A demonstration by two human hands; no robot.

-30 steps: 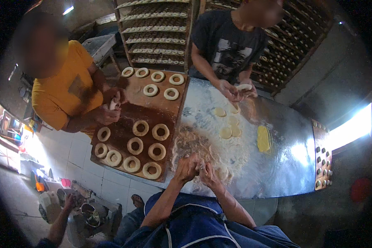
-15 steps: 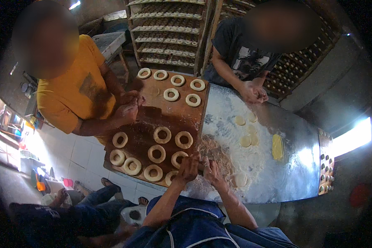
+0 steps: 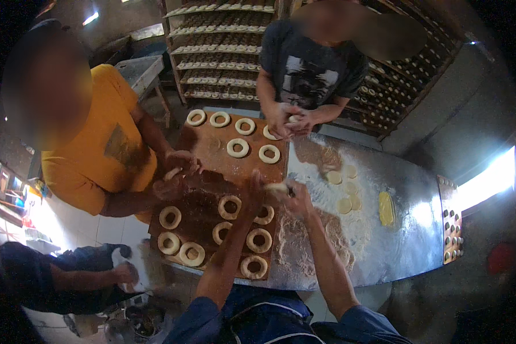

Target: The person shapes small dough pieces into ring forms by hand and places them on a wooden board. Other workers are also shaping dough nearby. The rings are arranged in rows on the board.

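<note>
A pale piece of dough (image 3: 276, 188) is held between my two hands, above the border between the wooden board and the floured table. My left hand (image 3: 253, 194) is at its left end with the fingers pointing up, slightly blurred. Closed around the other end is my right hand (image 3: 297, 200). Below my left forearm, several dough rings (image 3: 259, 241) lie on the brown board (image 3: 212, 172), partly covered by the arm. Right of my hands, flat dough discs (image 3: 344, 205) rest in the flour (image 3: 358, 229).
A co-worker in yellow (image 3: 112, 149) at the left and another in dark grey (image 3: 315, 69) across the table handle dough. A yellow slab (image 3: 387, 210) lies on the metal table (image 3: 413, 229). Loaded racks (image 3: 218, 49) stand behind. Someone sits low at the left (image 3: 80, 275).
Both my hands have moved away from the near table edge, raising the dough. The disc near my right hand is gone from the flour. The co-worker opposite has leaned in over the board's far corner.
</note>
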